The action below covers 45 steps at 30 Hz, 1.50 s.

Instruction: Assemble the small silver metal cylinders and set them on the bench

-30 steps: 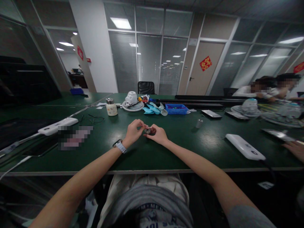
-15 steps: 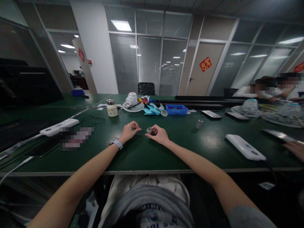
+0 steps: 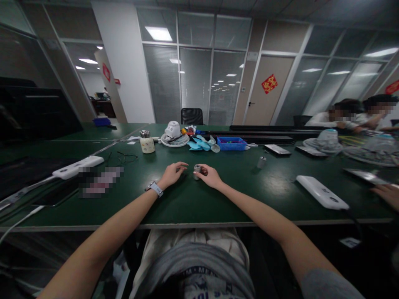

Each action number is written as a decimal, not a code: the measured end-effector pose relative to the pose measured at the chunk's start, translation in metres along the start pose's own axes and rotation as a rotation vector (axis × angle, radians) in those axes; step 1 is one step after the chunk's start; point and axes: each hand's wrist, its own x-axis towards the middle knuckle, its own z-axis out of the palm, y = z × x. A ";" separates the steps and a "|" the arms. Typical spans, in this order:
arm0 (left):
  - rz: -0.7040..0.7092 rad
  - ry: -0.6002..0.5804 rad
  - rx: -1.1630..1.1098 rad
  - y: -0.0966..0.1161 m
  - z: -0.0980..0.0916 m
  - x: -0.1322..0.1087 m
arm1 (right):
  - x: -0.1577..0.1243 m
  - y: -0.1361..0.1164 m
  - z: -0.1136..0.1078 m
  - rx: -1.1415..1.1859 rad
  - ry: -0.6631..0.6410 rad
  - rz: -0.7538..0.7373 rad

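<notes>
A small grey metal cylinder (image 3: 197,172) stands upright in front of me, with a round detail on its top. The fingers and thumb of my right hand (image 3: 210,176) are closed around it from the right. My left hand (image 3: 172,173) is just left of the cylinder, a small gap away. Its fingers are stretched out towards the cylinder, and nothing shows in them. Farther right on the green table (image 3: 230,207) is a second, similar metal cylinder (image 3: 262,162), apart from both hands.
Behind my hands are a white fan part (image 3: 174,139), light-blue fan blades (image 3: 199,143), a blue tray (image 3: 232,144) and a cream jar (image 3: 147,145). White power strips lie left (image 3: 77,167) and right (image 3: 322,193). Another person's hand (image 3: 387,196) is at the right edge.
My left hand's fingers have gone from a pinch to stretched out. In my right hand the cylinder shows more of its side, and my grip on it has shifted slightly.
</notes>
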 end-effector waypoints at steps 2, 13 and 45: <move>0.005 0.014 0.034 0.001 -0.001 0.000 | 0.003 0.003 0.000 0.102 -0.008 0.056; 0.023 0.032 0.028 0.000 -0.001 0.001 | 0.007 0.000 -0.003 0.290 -0.002 0.181; 0.031 -0.037 0.106 0.012 -0.007 -0.002 | -0.007 -0.018 -0.016 -0.477 -0.054 -0.347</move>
